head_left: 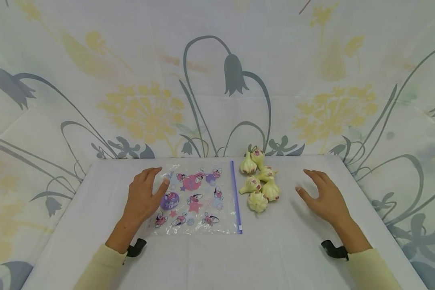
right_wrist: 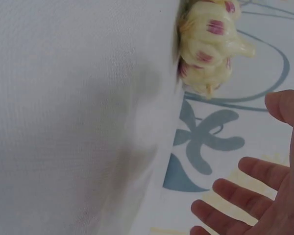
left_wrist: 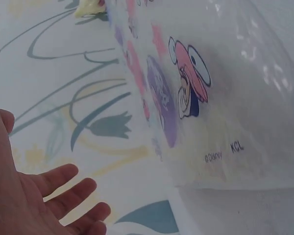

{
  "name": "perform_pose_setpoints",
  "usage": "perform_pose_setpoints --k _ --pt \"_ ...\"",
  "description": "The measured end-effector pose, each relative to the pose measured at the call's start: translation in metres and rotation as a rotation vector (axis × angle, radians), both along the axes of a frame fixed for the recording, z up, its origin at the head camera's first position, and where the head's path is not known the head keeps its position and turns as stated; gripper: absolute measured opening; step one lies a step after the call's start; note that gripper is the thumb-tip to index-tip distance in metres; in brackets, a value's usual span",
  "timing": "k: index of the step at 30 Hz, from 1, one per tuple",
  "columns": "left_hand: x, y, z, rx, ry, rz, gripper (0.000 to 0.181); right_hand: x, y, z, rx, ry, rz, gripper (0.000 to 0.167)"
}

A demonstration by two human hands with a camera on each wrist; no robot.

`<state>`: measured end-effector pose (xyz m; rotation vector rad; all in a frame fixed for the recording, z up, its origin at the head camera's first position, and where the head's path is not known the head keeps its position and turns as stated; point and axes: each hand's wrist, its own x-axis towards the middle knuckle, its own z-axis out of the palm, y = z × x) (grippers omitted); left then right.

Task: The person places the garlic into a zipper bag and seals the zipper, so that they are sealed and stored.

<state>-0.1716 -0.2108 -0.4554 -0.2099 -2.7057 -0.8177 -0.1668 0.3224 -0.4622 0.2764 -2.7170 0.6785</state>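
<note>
At the bottom of the head view, 2 pale sleeves (head_left: 373, 270) come in from the lower left and lower right, each with a black wrist piece (head_left: 334, 249) beside it. Beyond them, the left hand (head_left: 142, 197) hovers over the left edge of the bag, its fingers loosely extended and gripping nothing. The right hand (head_left: 324, 199) hangs at centre right, thumb and fingers apart, also holding nothing, well apart from the garlic.

The clear plastic bag (head_left: 199, 195) lies flat on the white table (head_left: 217, 262), just left of the frame's centre. It should be very light, limp and rather slippery, apt to slide or crumple; the purple zip strip (head_left: 236, 197) along its right side is probably the stiffest part and the best place to pinch, near the white slider (head_left: 240, 228) at its lower end. The left wrist view shows "©Disney" and "KCL" printed on the film; the script on the purple circle (head_left: 170, 200) is too small to read with confidence.

Just right of the strip, about 6 garlic bulbs (head_left: 257, 201) sit clustered, reaching up toward the table's far edge. They look firm and fairly light, best taken around the rounded body. Behind hangs a flower-printed cloth (head_left: 217, 100).
</note>
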Motion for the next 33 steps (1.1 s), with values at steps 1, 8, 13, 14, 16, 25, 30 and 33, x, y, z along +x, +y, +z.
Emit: perform_pose_setpoints --k 1,8,13,14,16,25,30,33 --pt "0.001 0.002 0.000 0.002 -0.002 -0.004 0.057 0.001 -0.001 0.000 -0.003 0.009 0.007 0.064" --pt "0.008 0.017 0.001 0.024 0.001 -0.033 0.057 0.006 -0.013 0.005 -0.030 0.059 0.047 0.062" --pt "0.012 0.029 0.001 0.020 -0.020 -0.033 0.061 0.008 -0.021 0.006 -0.046 0.068 0.067 0.062" --pt "0.013 0.031 0.000 0.022 -0.024 -0.035 0.062 0.008 -0.022 0.006 -0.048 0.070 0.069 0.062" --pt "0.014 0.036 0.000 0.023 -0.029 -0.040 0.064 0.009 -0.024 0.007 -0.054 0.078 0.074 0.062" --pt "0.016 0.057 0.001 0.003 -0.055 -0.076 0.067 0.012 -0.034 0.006 -0.070 0.110 0.102 0.062" --pt "0.017 0.067 0.001 0.007 -0.064 -0.097 0.067 0.012 -0.042 0.007 -0.083 0.132 0.135 0.062" --pt "0.017 0.073 0.000 0.014 -0.057 -0.112 0.067 0.013 -0.047 0.008 -0.083 0.133 0.149 0.062"
